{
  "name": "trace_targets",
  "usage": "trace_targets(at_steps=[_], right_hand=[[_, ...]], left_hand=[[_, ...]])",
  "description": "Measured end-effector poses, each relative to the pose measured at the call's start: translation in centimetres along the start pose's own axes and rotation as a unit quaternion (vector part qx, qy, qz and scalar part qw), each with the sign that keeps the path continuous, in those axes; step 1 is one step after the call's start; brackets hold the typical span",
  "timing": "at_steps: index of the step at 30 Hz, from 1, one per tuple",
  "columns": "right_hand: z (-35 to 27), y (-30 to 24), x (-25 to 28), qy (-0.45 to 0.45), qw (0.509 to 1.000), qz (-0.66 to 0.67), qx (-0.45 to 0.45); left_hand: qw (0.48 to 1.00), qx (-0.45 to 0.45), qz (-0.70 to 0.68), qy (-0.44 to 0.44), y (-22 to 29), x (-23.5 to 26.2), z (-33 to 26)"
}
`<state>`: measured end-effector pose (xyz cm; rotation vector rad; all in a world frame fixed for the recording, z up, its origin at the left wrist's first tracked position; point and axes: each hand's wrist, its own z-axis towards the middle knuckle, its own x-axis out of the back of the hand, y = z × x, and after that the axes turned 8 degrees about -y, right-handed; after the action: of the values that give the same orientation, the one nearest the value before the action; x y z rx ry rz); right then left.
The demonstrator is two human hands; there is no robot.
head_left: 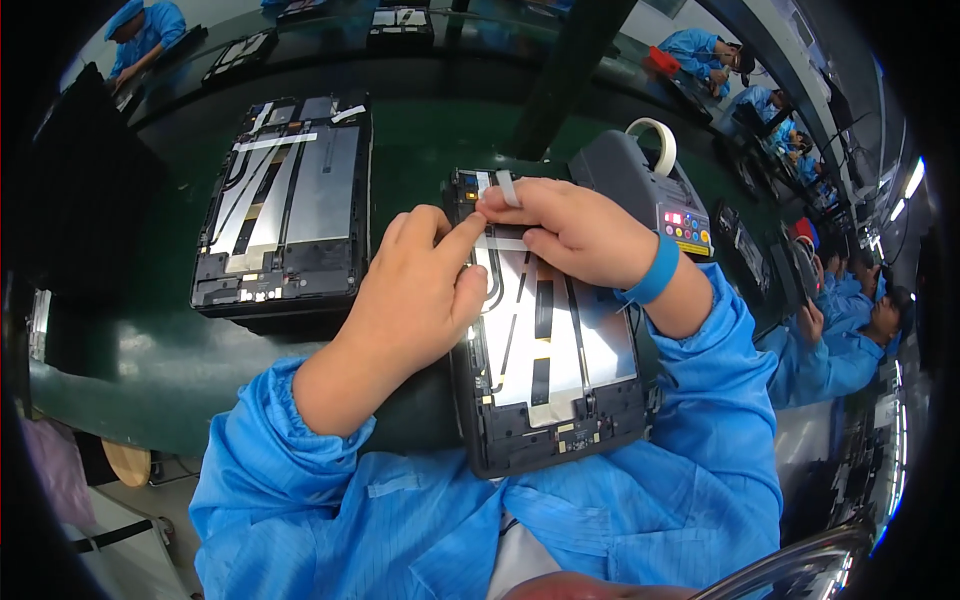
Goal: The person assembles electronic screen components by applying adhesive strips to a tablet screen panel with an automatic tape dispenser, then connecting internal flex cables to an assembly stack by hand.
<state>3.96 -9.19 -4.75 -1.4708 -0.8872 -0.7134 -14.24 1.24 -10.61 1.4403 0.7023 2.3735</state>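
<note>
dark green workbench (pixel 130 390) | pale floor (pixel 130 560) (lower left) | bright ceiling lights (pixel 912 180)

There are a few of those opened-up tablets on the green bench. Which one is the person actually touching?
The nearest opened tablet, right before the person: both the left hand and right hand rest on it. The other tablet, farther left, lies untouched.
</note>
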Motion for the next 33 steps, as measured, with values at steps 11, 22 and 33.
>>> trace_targets(at_steps=[11, 22, 33], right_hand=[[-5.7, -4.5, -2.1, 0.083, 0.973, -0.147, 0.158], [-11.0, -3.1, -2.5, 0.326, 0.936, -0.046, 0.122], [-9.0, 4.8, 1.0, 0.357, 0.910, 0.206, -0.039]], left_hand=[[0.962, -0.240, -0.048, 0.120, 4.2, 1.6, -1.0], [0.964, -0.250, -0.065, 0.063, 7.4, 1.1, 2.6], [0.966, -0.118, 0.169, -0.153, 6.6, -3.0, 10.8]])
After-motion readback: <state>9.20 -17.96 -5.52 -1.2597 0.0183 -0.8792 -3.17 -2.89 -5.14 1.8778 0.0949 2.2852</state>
